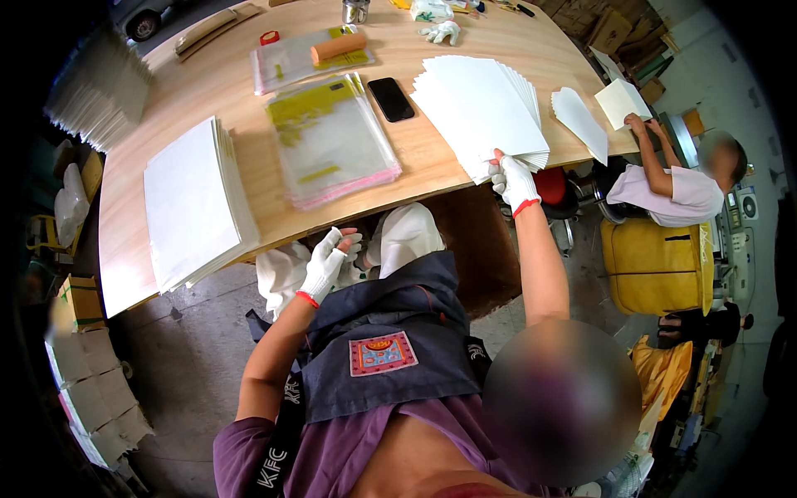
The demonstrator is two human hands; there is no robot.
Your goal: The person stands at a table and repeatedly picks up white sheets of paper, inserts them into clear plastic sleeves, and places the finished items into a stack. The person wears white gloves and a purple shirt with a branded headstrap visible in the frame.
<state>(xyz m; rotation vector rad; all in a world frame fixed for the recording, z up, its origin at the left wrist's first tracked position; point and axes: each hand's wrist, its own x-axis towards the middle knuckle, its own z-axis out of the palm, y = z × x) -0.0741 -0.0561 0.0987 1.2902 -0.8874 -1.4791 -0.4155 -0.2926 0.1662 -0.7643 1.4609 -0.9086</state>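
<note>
Both my hands wear white gloves with red cuffs and bare fingertips. My right hand (515, 182) is at the near edge of a fanned stack of white sheets (477, 104), a fingertip on the top sheet and its fingers closed at the edge. My left hand (326, 264) hovers over my lap, just off the table's front edge, fingers loosely apart with nothing in them. Between the hands lies a pile of clear plastic bags (332, 141) with yellow-green print and a pink edge. A neater stack of white sheets (193, 203) lies at the left.
A black phone (390, 99) lies beside the bags. Farther back are more plastic bags with an orange roll (339, 47), a metal cup (355, 11) and a white glove (440, 32). At the right, a seated person (668, 187) handles a white stack (622, 103) near a smaller fan of sheets (579, 123).
</note>
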